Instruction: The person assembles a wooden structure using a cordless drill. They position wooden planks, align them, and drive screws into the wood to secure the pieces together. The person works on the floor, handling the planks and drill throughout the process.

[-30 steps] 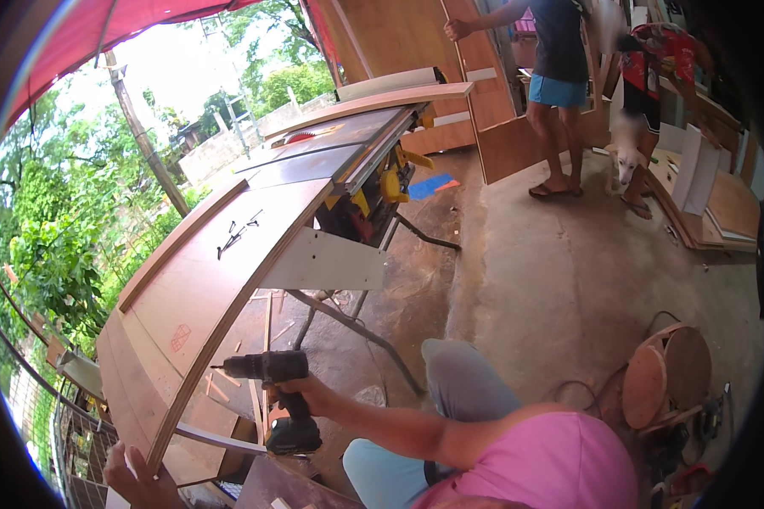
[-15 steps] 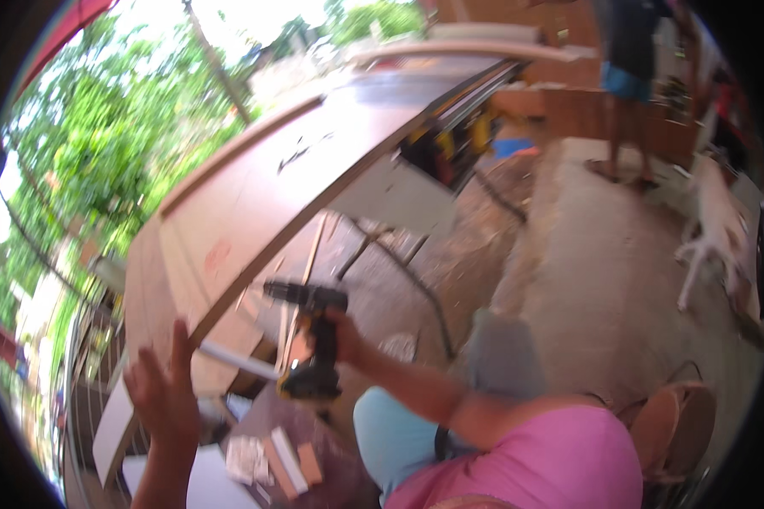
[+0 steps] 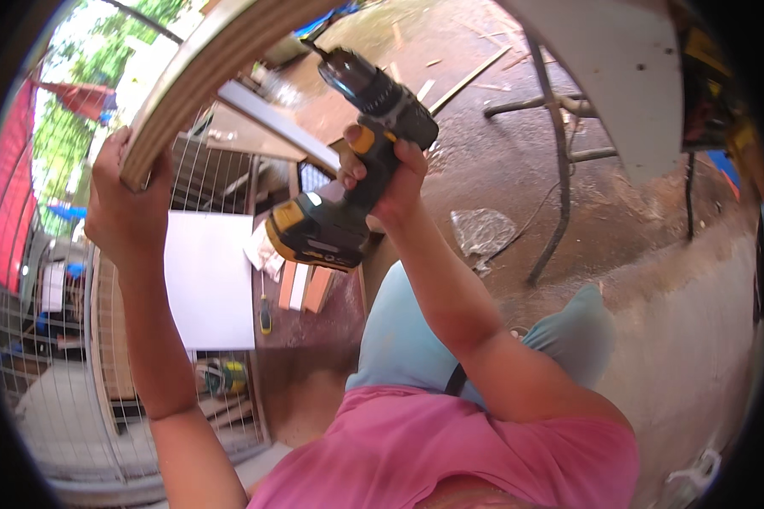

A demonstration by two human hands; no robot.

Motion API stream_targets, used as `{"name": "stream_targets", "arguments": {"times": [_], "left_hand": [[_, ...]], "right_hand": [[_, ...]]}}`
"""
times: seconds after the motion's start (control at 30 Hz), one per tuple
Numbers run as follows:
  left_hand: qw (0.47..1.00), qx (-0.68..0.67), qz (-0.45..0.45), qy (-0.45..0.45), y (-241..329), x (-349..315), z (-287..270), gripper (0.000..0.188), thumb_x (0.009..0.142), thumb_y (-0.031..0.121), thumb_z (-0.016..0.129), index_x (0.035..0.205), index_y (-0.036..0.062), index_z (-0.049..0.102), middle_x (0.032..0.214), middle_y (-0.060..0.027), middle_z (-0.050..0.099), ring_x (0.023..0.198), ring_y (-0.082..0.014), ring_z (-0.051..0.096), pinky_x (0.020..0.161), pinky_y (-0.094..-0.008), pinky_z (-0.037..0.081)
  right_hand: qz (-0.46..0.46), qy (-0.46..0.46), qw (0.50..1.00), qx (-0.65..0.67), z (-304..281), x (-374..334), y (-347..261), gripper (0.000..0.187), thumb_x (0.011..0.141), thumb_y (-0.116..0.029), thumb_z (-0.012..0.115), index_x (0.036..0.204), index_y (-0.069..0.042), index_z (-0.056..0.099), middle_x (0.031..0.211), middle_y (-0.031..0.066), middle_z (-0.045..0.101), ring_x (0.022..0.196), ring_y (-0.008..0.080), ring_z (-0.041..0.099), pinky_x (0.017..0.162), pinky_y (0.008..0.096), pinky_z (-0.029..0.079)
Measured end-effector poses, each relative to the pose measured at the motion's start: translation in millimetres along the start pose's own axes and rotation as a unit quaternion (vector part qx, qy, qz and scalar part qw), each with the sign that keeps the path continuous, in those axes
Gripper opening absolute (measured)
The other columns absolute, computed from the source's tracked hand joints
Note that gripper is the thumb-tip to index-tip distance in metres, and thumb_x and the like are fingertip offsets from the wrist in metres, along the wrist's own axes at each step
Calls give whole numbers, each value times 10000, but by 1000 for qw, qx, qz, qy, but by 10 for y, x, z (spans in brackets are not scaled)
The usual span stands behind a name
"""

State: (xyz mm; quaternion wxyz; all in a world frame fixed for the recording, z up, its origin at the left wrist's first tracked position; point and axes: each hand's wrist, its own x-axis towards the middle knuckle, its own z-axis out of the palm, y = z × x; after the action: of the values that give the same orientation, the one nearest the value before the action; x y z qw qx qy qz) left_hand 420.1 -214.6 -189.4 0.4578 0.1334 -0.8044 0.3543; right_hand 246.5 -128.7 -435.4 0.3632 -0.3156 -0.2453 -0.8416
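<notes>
Head view showed the right hand clamped on a black-and-yellow cordless drill, bit at the plywood panel edge, left hand gripping that edge; drilling looked barely begun, no fastener visible.

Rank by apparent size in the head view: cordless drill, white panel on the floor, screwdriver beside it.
1. White panel
2. Cordless drill, though it is much closer to the camera, so this order is unsure
3. Screwdriver, clearly smallest

Right hand wraps cordless drill handle, bit meeting plywood board edge; left hand grips board end; white panel below.
</notes>
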Motion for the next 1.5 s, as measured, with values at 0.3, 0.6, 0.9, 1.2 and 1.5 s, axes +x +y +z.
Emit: {"name": "stream_targets", "arguments": {"times": [0.3,0.6,0.9,1.2,1.5], "left_hand": [[992,39,-115,-34,176,75,-31,551,686,462,834,1039,91,629,942,-101,702,850,-304,692,772,-419,530],[985,46,-163,-16,190,31,-2,620,608,382,904,1020,20,615,939,-132,707,860,-256,707,782,-362,547],[991,5,-134,-11,191,31,-8,543,653,390,875,999,60,616,917,-86,702,809,-221,706,732,-352,554],[993,27,-118,-7,171,34,-12,570,635,383,877,999,43,600,889,-108,702,790,-252,706,730,-365,554],[995,36,-91,0,130,29,-11,569,666,455,840,1006,71,592,847,-96,693,748,-270,704,693,-385,559]], "right_hand": [[36,8,991,132,-138,240,247,520,876,-373,592,1273,-46,515,1158,124,589,766,214,577,687,380,503],[102,32,987,119,-233,112,305,583,885,-417,607,1303,-29,490,1157,148,588,753,230,596,671,387,504],[85,3,982,169,-169,41,531,556,893,-377,605,1295,-12,486,1174,166,583,745,233,583,667,385,496],[50,-26,972,229,-165,124,690,525,912,-352,579,1305,-18,479,1217,182,585,791,256,613,688,405,506],[61,-38,978,195,-189,136,736,513,908,-363,569,1303,-43,509,1202,120,566,770,197,546,703,377,485]]}}
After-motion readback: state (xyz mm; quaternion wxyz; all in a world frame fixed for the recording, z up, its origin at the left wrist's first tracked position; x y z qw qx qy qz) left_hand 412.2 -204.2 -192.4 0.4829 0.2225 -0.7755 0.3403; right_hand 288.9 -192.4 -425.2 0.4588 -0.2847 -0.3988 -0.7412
